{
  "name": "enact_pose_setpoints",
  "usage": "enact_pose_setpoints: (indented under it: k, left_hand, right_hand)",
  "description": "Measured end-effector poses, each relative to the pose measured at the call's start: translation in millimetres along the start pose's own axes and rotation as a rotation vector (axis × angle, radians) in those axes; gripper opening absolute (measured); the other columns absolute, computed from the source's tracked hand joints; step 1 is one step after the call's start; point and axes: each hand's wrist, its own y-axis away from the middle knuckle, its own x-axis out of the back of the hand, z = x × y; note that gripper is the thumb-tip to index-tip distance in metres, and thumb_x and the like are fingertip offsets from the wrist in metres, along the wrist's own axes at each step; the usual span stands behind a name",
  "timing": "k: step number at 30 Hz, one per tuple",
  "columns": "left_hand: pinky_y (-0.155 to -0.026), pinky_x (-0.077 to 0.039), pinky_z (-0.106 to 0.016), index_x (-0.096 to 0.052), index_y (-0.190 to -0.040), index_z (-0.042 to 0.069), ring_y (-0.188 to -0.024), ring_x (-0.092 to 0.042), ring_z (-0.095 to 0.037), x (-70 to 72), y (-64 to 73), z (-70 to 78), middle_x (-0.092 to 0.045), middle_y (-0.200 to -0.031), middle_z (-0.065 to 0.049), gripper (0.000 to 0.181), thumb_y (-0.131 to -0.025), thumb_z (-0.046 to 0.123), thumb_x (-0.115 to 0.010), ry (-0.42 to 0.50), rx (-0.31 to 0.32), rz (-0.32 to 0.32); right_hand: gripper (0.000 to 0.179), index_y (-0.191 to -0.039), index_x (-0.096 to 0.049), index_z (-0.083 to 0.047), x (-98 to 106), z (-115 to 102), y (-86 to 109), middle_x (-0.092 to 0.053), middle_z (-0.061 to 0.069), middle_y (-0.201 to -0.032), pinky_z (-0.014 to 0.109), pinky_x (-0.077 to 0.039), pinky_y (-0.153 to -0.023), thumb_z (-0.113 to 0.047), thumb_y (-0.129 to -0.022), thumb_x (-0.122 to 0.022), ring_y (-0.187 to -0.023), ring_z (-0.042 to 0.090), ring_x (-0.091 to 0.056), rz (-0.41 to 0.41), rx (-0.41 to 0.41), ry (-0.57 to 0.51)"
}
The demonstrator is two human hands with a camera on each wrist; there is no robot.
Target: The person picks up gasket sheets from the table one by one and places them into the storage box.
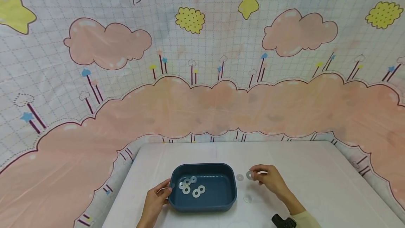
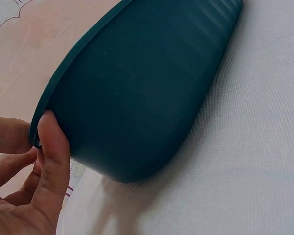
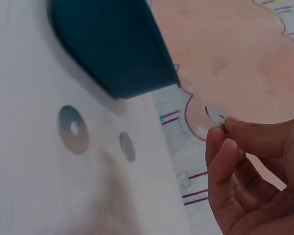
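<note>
A dark blue rectangular tray (image 1: 218, 203) sits on the white table, with several flat metal washers (image 1: 186, 190) lying in its left half. My left hand (image 1: 154, 200) pinches the tray's left rim; in the left wrist view the thumb and fingers (image 2: 53, 161) grip that rim from both sides. To the right of the tray, my right hand (image 1: 270, 178) pinches a washer (image 1: 249, 175) between thumb and fingertips, raised above the table. That washer (image 3: 215, 116) appears tilted nearly edge-on in the right wrist view. Two more washers (image 3: 73, 129) lie on the cloth beside the tray.
One loose washer (image 1: 239, 177) is close to the tray's right side, the other (image 1: 248, 198) nearer the front. A black wrist camera (image 1: 283, 221) is at the right sleeve. Behind the white table (image 1: 316, 171) hangs a cloth printed with clouds and stars.
</note>
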Motion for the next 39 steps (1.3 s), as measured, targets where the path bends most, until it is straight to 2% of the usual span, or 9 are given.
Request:
enact_pose_setpoints:
  k: [7,15,22,32,39]
  left_hand:
    - [-0.061,-0.054,-0.028,-0.056,-0.135,-0.002,-0.090,-0.061,-0.017,0.0,1.4,1.0,-0.058,-0.121,-0.020,0.042,-0.094,0.004,-0.060,-0.007,0.004,0.007]
    - [-0.062,-0.054,-0.029,-0.055,-0.136,-0.002,-0.090,-0.061,-0.018,0.6,1.4,2.3,-0.057,-0.121,-0.021,0.042,-0.095,0.005,-0.060,-0.015,0.012,0.004]
    - [-0.063,-0.055,-0.028,-0.054,-0.137,-0.003,-0.092,-0.061,-0.019,0.8,1.4,0.6,-0.057,-0.122,-0.021,0.042,-0.095,0.006,-0.059,-0.002,0.007,-0.008]
    - [-0.064,-0.055,-0.029,-0.055,-0.136,-0.001,-0.092,-0.061,-0.018,0.4,1.0,1.0,-0.057,-0.122,-0.019,0.042,-0.095,0.007,-0.061,-0.012,0.010,0.001]
    - [-0.063,-0.054,-0.029,-0.055,-0.137,-0.001,-0.091,-0.061,-0.018,0.2,1.5,0.0,-0.056,-0.122,-0.019,0.043,-0.095,0.006,-0.061,0.003,0.009,-0.003]
  right_hand:
    - [0.022,-0.109,-0.069,0.003,-5.8,-17.4,-2.8,-0.068,0.012,-0.094,0.025,-0.054,-0.064,-0.008,-0.090,-0.068,-0.077,0.024,-0.067,-0.012,0.047,-0.057]
    - [0.023,-0.112,-0.069,0.003,-20.6,-32.9,-6.0,-0.068,0.011,-0.096,0.025,-0.057,-0.066,-0.006,-0.091,-0.066,-0.079,0.020,-0.069,0.009,0.013,-0.120]
    - [0.023,-0.113,-0.067,0.008,-36.7,-42.5,-10.6,-0.067,0.013,-0.094,0.027,-0.060,-0.068,0.000,-0.091,-0.063,-0.077,0.018,-0.070,-0.006,-0.011,-0.206]
    - [0.024,-0.111,-0.066,0.009,-61.4,-48.1,-15.8,-0.067,0.013,-0.089,0.026,-0.059,-0.067,-0.001,-0.089,-0.065,-0.075,0.023,-0.072,-0.059,-0.047,-0.294]
    - [0.023,-0.109,-0.066,0.009,-77.3,-49.0,-19.9,-0.068,0.011,-0.087,0.026,-0.059,-0.068,-0.001,-0.089,-0.066,-0.075,0.021,-0.073,-0.077,-0.037,-0.306]
